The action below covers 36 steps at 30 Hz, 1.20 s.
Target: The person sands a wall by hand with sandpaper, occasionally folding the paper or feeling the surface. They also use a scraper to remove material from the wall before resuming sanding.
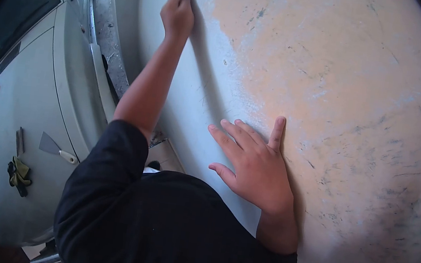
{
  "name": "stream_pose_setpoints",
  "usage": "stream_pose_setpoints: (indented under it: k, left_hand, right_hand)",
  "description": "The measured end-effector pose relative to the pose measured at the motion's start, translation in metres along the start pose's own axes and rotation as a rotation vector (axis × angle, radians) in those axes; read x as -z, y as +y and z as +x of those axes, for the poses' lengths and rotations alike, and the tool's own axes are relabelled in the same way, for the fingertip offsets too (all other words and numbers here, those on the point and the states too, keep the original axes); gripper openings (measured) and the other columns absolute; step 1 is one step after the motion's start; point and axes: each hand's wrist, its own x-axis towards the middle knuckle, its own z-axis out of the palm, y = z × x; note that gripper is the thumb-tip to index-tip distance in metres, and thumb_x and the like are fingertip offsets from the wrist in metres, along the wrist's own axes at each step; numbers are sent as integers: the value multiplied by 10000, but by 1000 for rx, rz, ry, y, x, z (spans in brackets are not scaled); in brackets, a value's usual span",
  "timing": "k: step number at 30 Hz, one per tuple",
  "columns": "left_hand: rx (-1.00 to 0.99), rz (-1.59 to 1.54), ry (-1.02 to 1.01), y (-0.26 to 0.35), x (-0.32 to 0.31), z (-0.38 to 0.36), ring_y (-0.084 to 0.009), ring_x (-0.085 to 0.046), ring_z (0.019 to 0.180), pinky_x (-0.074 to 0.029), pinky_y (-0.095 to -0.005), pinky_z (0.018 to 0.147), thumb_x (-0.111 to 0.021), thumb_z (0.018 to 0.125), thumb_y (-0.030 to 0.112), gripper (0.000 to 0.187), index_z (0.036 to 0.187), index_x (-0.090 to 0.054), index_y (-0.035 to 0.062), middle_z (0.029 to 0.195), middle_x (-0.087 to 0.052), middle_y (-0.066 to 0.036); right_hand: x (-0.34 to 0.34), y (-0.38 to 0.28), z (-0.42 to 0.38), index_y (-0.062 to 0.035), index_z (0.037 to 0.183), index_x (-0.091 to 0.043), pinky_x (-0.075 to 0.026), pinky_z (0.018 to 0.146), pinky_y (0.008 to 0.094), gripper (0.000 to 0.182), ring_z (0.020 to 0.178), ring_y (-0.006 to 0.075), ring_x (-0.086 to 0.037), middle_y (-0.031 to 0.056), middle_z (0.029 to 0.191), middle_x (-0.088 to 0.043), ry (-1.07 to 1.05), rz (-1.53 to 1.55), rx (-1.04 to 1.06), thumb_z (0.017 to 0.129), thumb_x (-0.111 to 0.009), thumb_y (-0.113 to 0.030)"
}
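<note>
Against the whitish curved panel (211,42), my left hand (178,14) is closed at the top, arm stretched out. A small dark edge of something shows at its fingers; what it is I cannot make out. My right hand (256,163) lies with its palm side towards the panel and its fingers spread, holding nothing. Its fingers are near the border of a large peach-coloured patch (304,53) with dark scratches and whitish smears.
At the left is a light-coloured vehicle (23,72). On its surface lie a putty knife (57,149), a yellowish-and-black cloth or glove (18,173), and a narrow dark tool (20,141). A gap with rough floor (108,35) separates vehicle and panel.
</note>
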Motion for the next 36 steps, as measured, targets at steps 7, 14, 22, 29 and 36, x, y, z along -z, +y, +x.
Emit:
stream_pose_setpoints:
  k: [7,14,22,29,36]
  left_hand:
    - [-173,129,-96,-2,18,-117,-272,-518,1283,-390,-352,1077,-529,966,41,319,1275,-593,-3,1320,-578,-192]
    - [-276,186,-52,-9,12,-80,-276,-480,1319,-374,-355,1097,-505,983,82,318,1281,-592,15,1320,-586,-180]
    - [-255,138,-75,17,7,-121,-304,-512,1284,-404,-355,1074,-511,971,45,298,1249,-603,-11,1314,-580,-198]
    - [-742,206,-285,9,29,-139,-343,-597,1186,-422,-492,1058,-595,850,-29,311,1147,-667,28,1219,-642,-193]
    - [-407,63,-17,35,-9,-97,-342,-533,1253,-416,-419,1070,-554,911,-37,301,1199,-636,-4,1246,-611,-231]
  right_hand:
    - [2,1,-2,-192,1402,-483,-6,1149,640,626,1252,217,-531,80,1321,-571,-3,18,6,845,-668,-407]
    - [-4,0,-2,-239,1419,-469,-3,1123,687,640,1254,206,-535,49,1338,-565,-49,9,-3,840,-666,-427]
    - [-5,0,-2,-186,1386,-498,-22,1152,640,610,1237,203,-542,71,1305,-582,13,31,22,840,-679,-389]
    - [-5,-3,-3,-228,1418,-469,-17,1120,696,641,1246,210,-538,59,1335,-564,-70,-6,9,840,-665,-424]
    - [-13,1,0,-203,1396,-489,-20,1132,672,623,1251,198,-526,58,1318,-570,-61,28,8,836,-674,-402]
